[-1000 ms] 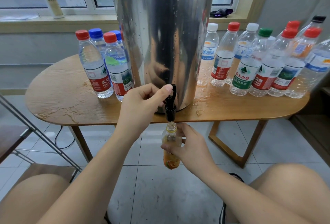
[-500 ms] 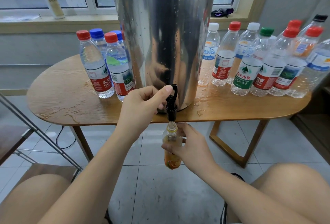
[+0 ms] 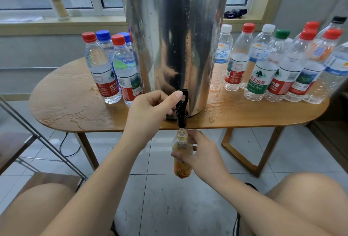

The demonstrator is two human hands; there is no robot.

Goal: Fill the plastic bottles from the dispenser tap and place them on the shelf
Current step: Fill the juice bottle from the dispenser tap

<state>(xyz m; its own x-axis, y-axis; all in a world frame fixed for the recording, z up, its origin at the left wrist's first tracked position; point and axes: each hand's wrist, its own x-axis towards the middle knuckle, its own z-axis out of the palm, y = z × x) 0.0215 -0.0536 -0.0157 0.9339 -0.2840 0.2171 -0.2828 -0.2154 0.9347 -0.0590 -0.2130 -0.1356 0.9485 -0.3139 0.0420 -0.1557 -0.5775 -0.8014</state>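
**Item:** small plastic bottle (image 3: 182,169), orange-labelled and uncapped. The right hand (image 3: 200,153) grips it round the shoulder, with its mouth directly under the black tap (image 3: 181,120).

**Above that hand:** the left hand (image 3: 148,111) pinches the tap lever (image 3: 184,94) of the steel dispenser (image 3: 173,38).

**Handling:** keep the mouth centred beneath the spout and the bottle upright. Release the lever before the neck floods.

**Change since half a second ago:** none evident; both holds unchanged.

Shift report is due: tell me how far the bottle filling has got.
Done, it seems: the capped bottles left of the dispenser look full. In hand: the right hand holds an open bottle under the tap; the left hand grips its lever. Left: the bottles on the right look empty; none shows shelved.
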